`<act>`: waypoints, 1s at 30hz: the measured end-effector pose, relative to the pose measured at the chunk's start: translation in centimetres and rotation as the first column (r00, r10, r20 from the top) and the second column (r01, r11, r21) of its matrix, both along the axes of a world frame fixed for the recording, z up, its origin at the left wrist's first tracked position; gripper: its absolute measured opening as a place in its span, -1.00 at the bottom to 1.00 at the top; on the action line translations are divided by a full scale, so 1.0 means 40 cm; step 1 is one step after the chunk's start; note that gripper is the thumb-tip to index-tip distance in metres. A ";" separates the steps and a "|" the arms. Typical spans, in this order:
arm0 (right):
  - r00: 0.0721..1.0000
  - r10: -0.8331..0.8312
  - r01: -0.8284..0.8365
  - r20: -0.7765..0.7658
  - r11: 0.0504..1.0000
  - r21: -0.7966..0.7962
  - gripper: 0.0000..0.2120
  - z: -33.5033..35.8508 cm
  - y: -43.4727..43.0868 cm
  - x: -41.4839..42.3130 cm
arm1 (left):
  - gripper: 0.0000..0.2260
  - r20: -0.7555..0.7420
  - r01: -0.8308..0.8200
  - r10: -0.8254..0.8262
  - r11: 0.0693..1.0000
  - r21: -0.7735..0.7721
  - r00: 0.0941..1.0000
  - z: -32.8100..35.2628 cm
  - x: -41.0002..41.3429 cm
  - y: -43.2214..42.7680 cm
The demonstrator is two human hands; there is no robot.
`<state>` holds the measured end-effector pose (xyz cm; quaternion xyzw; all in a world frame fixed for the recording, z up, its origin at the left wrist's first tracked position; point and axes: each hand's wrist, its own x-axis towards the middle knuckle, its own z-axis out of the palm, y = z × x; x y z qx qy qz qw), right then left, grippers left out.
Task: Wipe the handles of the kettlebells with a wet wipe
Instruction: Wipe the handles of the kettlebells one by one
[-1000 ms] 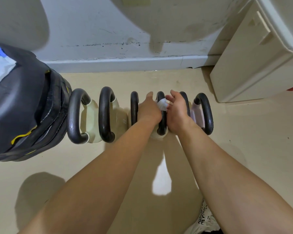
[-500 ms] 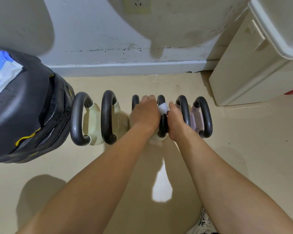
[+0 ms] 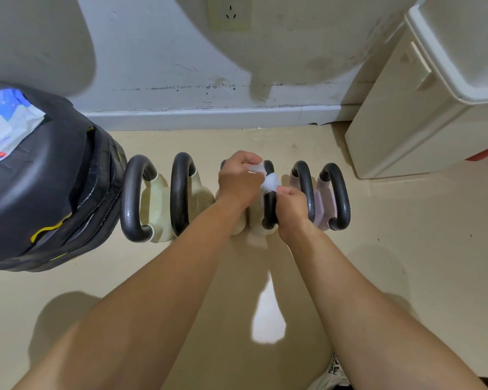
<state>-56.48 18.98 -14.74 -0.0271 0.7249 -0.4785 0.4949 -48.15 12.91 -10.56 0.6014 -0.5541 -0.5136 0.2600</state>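
Soft indoor light; fisheye-bent edges

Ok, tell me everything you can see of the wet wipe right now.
The white wet wipe looks like thin, damp, crumpled cloth, bunched into a band. It is wrapped over the top of the fourth black kettlebell handle from the left. The left hand pinches its far end and the right hand pinches its near end, so it is stretched between them. Its underside is hidden.
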 end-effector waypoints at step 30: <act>0.965 0.003 -0.024 -0.263 0.997 -0.075 -0.87 0.025 -0.086 -0.058 | -0.88 0.179 0.010 -0.001 0.999 -0.047 0.984 -0.034 -0.073 -0.019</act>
